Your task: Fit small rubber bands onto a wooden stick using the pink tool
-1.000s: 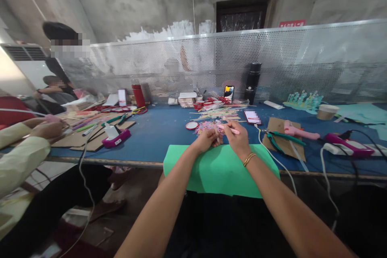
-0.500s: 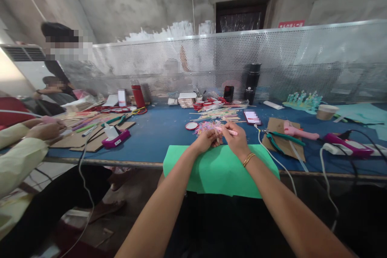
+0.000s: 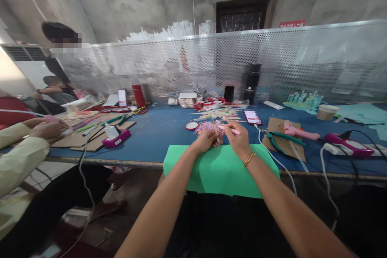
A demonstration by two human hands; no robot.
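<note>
Slightly, the gap between the hands has widened: half a second ago the slim pink pen-like rod reached in closer to the left fingers, and now the right hand has drawn it back a little. That hand is closed around the rod. The left hand stays pinched, apparently on a small pale piece, too small to make out. Neither grip has let go, so the handling seems to go on at the same spot, just in front of a heap of thin multicoloured strips. Behind, an upright black phone, lit a second ago, has gone dark.

Under the forearms, a bright green sheet drapes over the near edge of the blue tabletop. Near the heap lie a round white disc with a red rim and slender pale sticks; to the right, teal-handled pliers rest on brown cardboard. A perforated silver metal panel backs the table before a grey concrete wall, and at the left a co-worker's hands are busy too.
</note>
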